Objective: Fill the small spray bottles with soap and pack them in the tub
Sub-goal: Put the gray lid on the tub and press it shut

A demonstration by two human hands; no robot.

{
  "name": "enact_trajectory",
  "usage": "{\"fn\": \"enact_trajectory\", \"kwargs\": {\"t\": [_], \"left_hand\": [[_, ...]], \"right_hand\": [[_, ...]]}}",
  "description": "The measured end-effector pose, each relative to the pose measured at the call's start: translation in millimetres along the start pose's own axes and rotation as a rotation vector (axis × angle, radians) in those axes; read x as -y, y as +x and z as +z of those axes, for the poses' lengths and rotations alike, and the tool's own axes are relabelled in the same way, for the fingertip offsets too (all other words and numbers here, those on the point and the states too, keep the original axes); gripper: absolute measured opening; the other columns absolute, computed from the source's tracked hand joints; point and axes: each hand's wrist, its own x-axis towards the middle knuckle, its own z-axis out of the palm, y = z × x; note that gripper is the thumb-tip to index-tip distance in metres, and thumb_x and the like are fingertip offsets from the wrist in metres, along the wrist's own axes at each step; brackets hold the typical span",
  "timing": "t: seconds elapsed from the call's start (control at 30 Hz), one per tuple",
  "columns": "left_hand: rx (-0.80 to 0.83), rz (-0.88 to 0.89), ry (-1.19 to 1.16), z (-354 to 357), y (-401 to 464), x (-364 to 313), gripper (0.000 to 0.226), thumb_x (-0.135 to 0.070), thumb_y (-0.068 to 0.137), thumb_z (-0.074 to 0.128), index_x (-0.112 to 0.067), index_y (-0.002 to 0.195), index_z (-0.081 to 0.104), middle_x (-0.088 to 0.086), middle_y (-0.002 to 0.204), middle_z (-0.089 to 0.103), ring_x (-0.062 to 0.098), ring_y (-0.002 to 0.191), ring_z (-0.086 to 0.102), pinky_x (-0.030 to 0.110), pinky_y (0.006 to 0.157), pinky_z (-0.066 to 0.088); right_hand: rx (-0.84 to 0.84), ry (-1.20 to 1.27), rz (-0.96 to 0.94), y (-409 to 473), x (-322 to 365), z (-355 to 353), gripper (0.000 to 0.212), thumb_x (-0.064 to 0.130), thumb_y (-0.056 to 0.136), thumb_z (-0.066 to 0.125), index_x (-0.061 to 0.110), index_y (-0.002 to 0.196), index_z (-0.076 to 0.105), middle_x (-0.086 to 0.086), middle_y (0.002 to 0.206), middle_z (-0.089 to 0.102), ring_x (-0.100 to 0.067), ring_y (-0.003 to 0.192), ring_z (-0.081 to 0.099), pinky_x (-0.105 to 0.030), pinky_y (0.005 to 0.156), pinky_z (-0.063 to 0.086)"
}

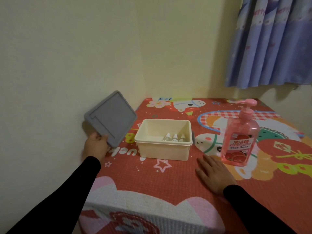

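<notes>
Tub open; left hand grips lid at nine o'clock, right hand flat, empty. Three bottles inside, filling seemingly pending.

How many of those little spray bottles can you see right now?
3. The small spray bottles stand side by side inside the cream tub, against its right wall: left bottle, middle bottle, right bottle. The tub's near wall could hide more.
</notes>
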Motion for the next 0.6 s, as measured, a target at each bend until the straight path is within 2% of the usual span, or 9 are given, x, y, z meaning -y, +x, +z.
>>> {"fn": "enact_trajectory", "kwargs": {"t": [0.1, 0.2, 0.27, 0.37, 0.43, 0.5, 0.6], "left_hand": [[0.017, 0.038, -0.139, 3.9, 12.5, -10.8, 0.021, -0.041, 0.064, 0.062, -0.037, 0.083, 0.070, -0.001, 0.096, 0.074, 0.025, 0.092, 0.071, 0.054, 0.089, 0.054], [0.037, 0.054, -0.196, 13.0, 1.8, -38.6, 0.016, -0.030, 0.074, 0.062, -0.026, 0.089, 0.066, 0.001, 0.098, 0.073, 0.026, 0.094, 0.070, 0.053, 0.091, 0.053], [0.071, 0.047, -0.224, 20.9, -2.6, -50.1, 0.013, -0.020, 0.084, 0.058, -0.022, 0.095, 0.065, 0.004, 0.101, 0.072, 0.027, 0.095, 0.070, 0.053, 0.092, 0.053], [0.136, 0.043, -0.231, 33.6, -3.8, -56.5, 0.015, -0.011, 0.089, 0.053, -0.018, 0.093, 0.066, 0.011, 0.102, 0.071, 0.032, 0.096, 0.069, 0.054, 0.090, 0.054], [0.172, 0.049, -0.225, 44.4, -7.9, -60.9, 0.018, -0.008, 0.093, 0.050, -0.016, 0.089, 0.065, 0.011, 0.095, 0.071, 0.031, 0.088, 0.069, 0.048, 0.081, 0.059], [0.226, 0.058, -0.204, 55.4, -10.9, -64.4, 0.019, -0.007, 0.097, 0.047, -0.011, 0.103, 0.065, 0.009, 0.096, 0.070, 0.025, 0.084, 0.069, 0.035, 0.071, 0.060], [0.280, 0.064, -0.177, 69.2, -7.8, -65.2, 0.028, -0.007, 0.099, 0.046, -0.006, 0.123, 0.059, 0.014, 0.111, 0.067, 0.030, 0.096, 0.067, 0.039, 0.078, 0.057]], "right_hand": [[0.000, 0.001, 0.004, 1.5, -0.4, -1.0, 0.119, 0.080, 0.052, -0.027, 0.034, 0.152, 0.017, 0.001, 0.162, 0.011, -0.019, 0.149, 0.009, -0.037, 0.121, 0.005], [-0.013, 0.005, 0.006, 2.7, -1.3, -2.2, 0.124, 0.083, 0.050, -0.028, 0.033, 0.151, 0.023, 0.001, 0.161, 0.016, -0.019, 0.148, 0.013, -0.036, 0.121, 0.008], [-0.011, 0.005, 0.007, 2.8, -1.4, -3.7, 0.118, 0.082, 0.054, -0.022, 0.033, 0.150, 0.025, 0.002, 0.160, 0.019, -0.019, 0.147, 0.015, -0.036, 0.120, 0.009], [-0.014, 0.020, 0.008, 3.0, -1.1, -3.9, 0.092, 0.079, 0.075, 0.000, 0.033, 0.149, 0.028, 0.002, 0.160, 0.021, -0.018, 0.146, 0.016, -0.035, 0.120, 0.010], [-0.030, 0.021, 0.001, 3.9, -0.5, -3.7, 0.066, 0.066, 0.092, 0.023, 0.032, 0.148, 0.032, 0.002, 0.158, 0.025, -0.018, 0.145, 0.020, -0.035, 0.119, 0.012], [-0.071, 0.087, -0.003, 4.8, 1.8, -7.2, 0.052, 0.054, 0.097, 0.033, 0.028, 0.141, 0.044, 0.001, 0.152, 0.037, -0.017, 0.138, 0.032, -0.031, 0.115, 0.022], [-0.232, 0.322, 0.067, 9.7, 10.1, -22.1, 0.034, 0.038, 0.100, 0.038, 0.021, 0.117, 0.062, -0.002, 0.122, 0.063, -0.017, 0.110, 0.055, -0.027, 0.092, 0.040]]}}
